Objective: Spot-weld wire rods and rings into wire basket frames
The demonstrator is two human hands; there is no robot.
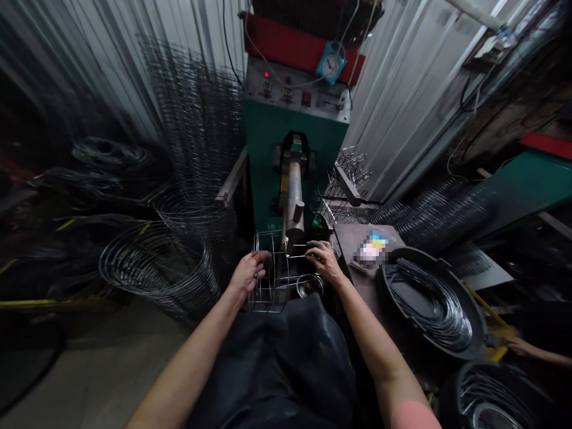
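From the head camera, a bright steel-wire cage [272, 274], a ribbed cylinder of thin hoops and rods, sat at twelve o'clock, just beneath the round metal ram [294, 199] of a green machine [268, 173]. The left hand [246, 273] curled its fingers [261, 259] around a hoop, and the right hand [322, 261] closed its fingers [313, 245] on the horizontal rods. At two o'clock, on the brown worktop [353, 238], a black plastic tub [480, 339] held glossy coiled wire [429, 304]. Dull wire coils [158, 268] stood at ten o'clock.
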